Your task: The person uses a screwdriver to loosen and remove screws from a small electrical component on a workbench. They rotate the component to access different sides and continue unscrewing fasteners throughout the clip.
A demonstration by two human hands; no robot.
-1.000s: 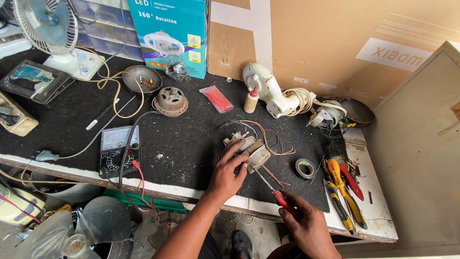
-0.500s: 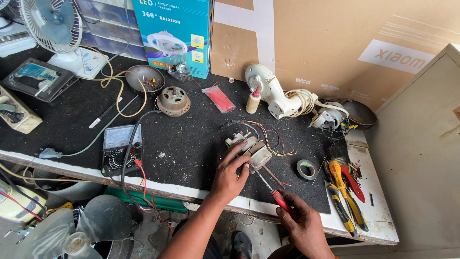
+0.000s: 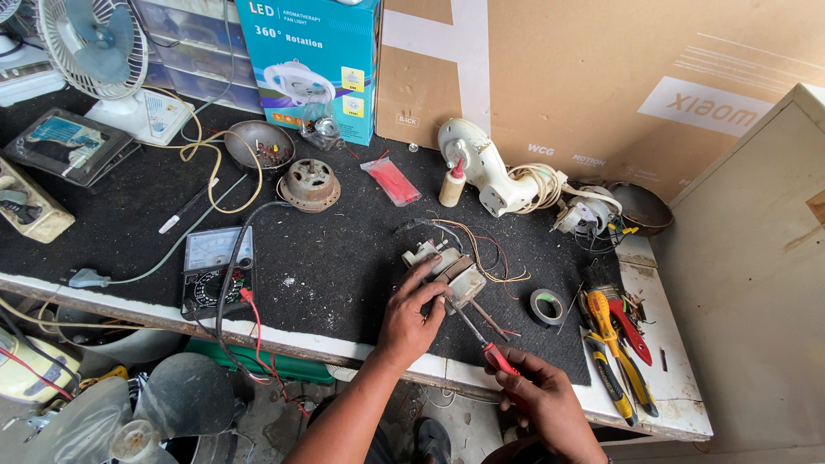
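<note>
Two hands are ours on a workbench (image 3: 653, 404) covered by a black mat (image 3: 344, 258), with a big sheet of cardboard (image 3: 601, 77) leaning behind it and a pale cabinet (image 3: 748, 283) standing at the right end. Against the cardboard stands a blue box (image 3: 309, 60), and a small white fan (image 3: 94, 51) sits at the far left corner. A white fan neck with coiled cord (image 3: 490, 167) lies toward the back, a round rusty motor part (image 3: 309, 185) is left of it, and a meter (image 3: 215, 271) with red and black leads rests near the front edge.

Our left hand (image 3: 408, 318) presses down on a small switch block (image 3: 447, 271) trailing thin coloured wires (image 3: 481, 245), fingers spread over its near side and pinning it to the mat near the front middle of the bench. Our right hand (image 3: 541, 399), off the front edge, is closed round the red handle of a screwdriver (image 3: 477, 331), whose shaft slants up to the block and meets its underside. Just right of this lie a roll of black tape (image 3: 547, 306) and a cluster of yellow and red pliers and drivers (image 3: 614, 335).
</note>
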